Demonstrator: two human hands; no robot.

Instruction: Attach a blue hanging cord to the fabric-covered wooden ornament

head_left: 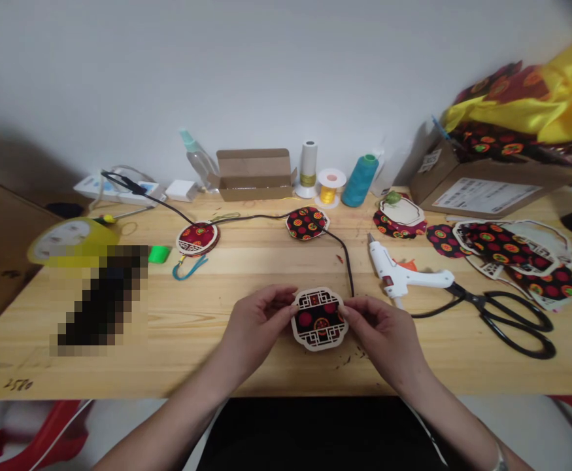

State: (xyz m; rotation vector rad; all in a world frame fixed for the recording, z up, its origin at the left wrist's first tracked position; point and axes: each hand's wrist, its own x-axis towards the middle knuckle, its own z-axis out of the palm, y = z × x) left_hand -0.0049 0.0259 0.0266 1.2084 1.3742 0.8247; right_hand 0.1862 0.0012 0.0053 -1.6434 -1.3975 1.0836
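Between my two hands is a scalloped wooden ornament with cut-out lattice bands and dark fabric printed in red and orange. The left edge of it is pinched by my left hand, thumb in front. My right hand grips the opposite edge the same way. The ornament is held tilted toward me, just above the table's near part. Fingers behind it are partly hidden. Beyond lies a fabric piece of matching print, with a black cable crossing it. To the right rests a white glue gun.
Black scissors lie right of the glue gun, near lattice frames and fabric pieces. A round ornament with a blue cord lies left. Thread spools and a small open box line the wall. A fabric-filled carton stands back right.
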